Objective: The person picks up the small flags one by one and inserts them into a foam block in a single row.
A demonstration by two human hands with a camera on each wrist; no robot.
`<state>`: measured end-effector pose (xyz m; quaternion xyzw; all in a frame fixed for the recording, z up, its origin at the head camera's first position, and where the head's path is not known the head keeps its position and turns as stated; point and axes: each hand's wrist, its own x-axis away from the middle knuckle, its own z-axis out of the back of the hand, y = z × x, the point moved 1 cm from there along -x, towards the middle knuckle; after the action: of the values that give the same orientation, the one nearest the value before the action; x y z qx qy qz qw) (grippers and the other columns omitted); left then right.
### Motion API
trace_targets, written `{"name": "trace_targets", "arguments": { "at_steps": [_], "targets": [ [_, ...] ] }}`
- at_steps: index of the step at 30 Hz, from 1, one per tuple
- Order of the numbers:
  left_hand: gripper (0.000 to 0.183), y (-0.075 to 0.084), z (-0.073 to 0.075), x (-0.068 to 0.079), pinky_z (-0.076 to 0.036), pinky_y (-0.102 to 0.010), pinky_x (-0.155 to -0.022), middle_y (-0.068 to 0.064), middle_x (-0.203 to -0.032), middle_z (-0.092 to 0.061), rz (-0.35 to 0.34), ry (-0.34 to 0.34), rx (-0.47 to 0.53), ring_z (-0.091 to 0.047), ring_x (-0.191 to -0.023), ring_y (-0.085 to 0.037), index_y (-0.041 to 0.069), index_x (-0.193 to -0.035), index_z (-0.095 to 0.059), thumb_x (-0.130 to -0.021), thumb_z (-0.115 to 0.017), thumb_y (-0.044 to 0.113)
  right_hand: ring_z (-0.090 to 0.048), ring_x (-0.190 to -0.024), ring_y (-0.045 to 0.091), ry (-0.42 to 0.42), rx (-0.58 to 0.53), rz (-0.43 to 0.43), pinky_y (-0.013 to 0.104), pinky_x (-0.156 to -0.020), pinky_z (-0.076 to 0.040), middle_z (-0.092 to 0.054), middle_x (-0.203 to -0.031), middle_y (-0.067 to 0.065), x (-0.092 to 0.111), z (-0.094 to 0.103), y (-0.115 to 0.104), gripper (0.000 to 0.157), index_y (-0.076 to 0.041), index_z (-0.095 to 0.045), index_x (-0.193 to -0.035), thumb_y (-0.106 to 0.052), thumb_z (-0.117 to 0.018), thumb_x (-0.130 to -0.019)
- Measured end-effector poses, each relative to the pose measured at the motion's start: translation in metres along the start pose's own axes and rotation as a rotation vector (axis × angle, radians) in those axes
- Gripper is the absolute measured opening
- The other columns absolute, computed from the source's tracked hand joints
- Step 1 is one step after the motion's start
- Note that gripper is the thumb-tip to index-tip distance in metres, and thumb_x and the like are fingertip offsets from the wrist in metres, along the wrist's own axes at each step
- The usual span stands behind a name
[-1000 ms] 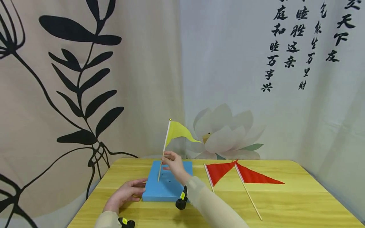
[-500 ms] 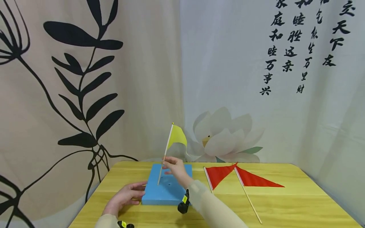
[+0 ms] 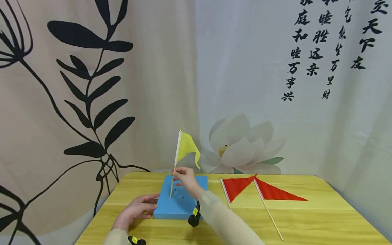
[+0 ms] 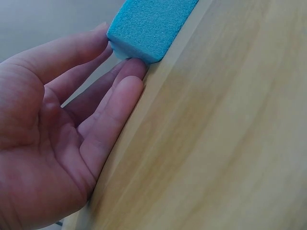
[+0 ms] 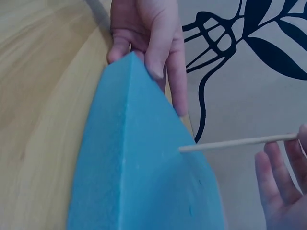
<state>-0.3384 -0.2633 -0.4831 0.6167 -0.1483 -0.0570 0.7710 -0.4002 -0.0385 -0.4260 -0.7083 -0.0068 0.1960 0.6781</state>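
Observation:
My right hand (image 3: 187, 179) pinches the thin wooden stick of a small yellow flag (image 3: 186, 147) between thumb and fingertips. The flag stands nearly upright, leaning slightly right, its cloth drooping to the right. In the right wrist view the stick (image 5: 235, 143) meets the top of a blue foam block (image 5: 158, 187) near its left side. A few small dark holes show on that top face. My left hand (image 3: 137, 209) rests at the left side of the block, and in the left wrist view its extended fingertips touch the block's corner (image 4: 148, 31).
Two red triangular flags (image 3: 237, 187) on wooden sticks lie on the wooden table (image 3: 330, 221) to the right of the block. Behind the table hangs a pale curtain (image 3: 165, 85) with a black plant print, a lotus and written characters.
The yellow flag's stick has tipped a little more upright. Its cloth, stretched out to the right before, now hangs lower. The left hand stays against the block.

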Motion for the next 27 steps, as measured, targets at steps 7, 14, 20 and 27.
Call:
{"name": "trace_targets", "arguments": {
  "at_steps": [7, 14, 20, 27],
  "targets": [
    [0.063, 0.002, 0.001, 0.001, -0.055, -0.04, -0.075, -0.025, -0.137, -0.05, 0.017, -0.003, 0.001, -0.064, -0.095, -0.022, 0.0, -0.145, -0.041, -0.091, -0.069, 0.017, -0.067, -0.084, 0.03, 0.011, 0.046, -0.007, 0.041, -0.067, -0.057, -0.068, -0.097, 0.016, -0.001, 0.0, -0.001, 0.017, 0.0, -0.072, -0.1, -0.013, -0.066, -0.093],
    [0.062, -0.001, 0.0, -0.001, -0.055, -0.039, -0.074, -0.024, -0.133, -0.053, 0.015, 0.01, 0.009, -0.065, -0.094, -0.022, -0.001, -0.145, -0.042, -0.091, -0.069, 0.017, -0.068, -0.084, 0.028, 0.062, 0.039, 0.001, 0.041, -0.066, -0.057, -0.071, -0.099, 0.012, 0.001, 0.001, 0.007, 0.018, -0.001, -0.073, -0.105, -0.013, -0.066, -0.093],
    [0.063, -0.002, -0.002, -0.002, -0.055, -0.039, -0.074, -0.024, -0.134, -0.052, 0.008, 0.0, 0.011, -0.064, -0.095, -0.022, -0.001, -0.145, -0.042, -0.091, -0.068, 0.017, -0.067, -0.091, 0.033, 0.039, 0.023, -0.015, 0.049, -0.074, -0.055, -0.07, -0.105, 0.012, 0.008, 0.01, 0.013, 0.023, 0.0, -0.071, -0.112, -0.013, -0.065, -0.094],
    [0.063, -0.002, 0.001, 0.0, -0.055, -0.039, -0.075, -0.025, -0.136, -0.049, 0.0, -0.007, 0.005, -0.064, -0.097, -0.022, 0.001, -0.145, -0.042, -0.091, -0.069, 0.019, -0.059, -0.104, 0.048, -0.072, 0.021, 0.012, 0.051, -0.08, -0.053, -0.065, -0.116, 0.018, 0.02, 0.042, 0.009, 0.034, 0.004, -0.064, -0.122, -0.016, -0.063, -0.095]
  ]
}}
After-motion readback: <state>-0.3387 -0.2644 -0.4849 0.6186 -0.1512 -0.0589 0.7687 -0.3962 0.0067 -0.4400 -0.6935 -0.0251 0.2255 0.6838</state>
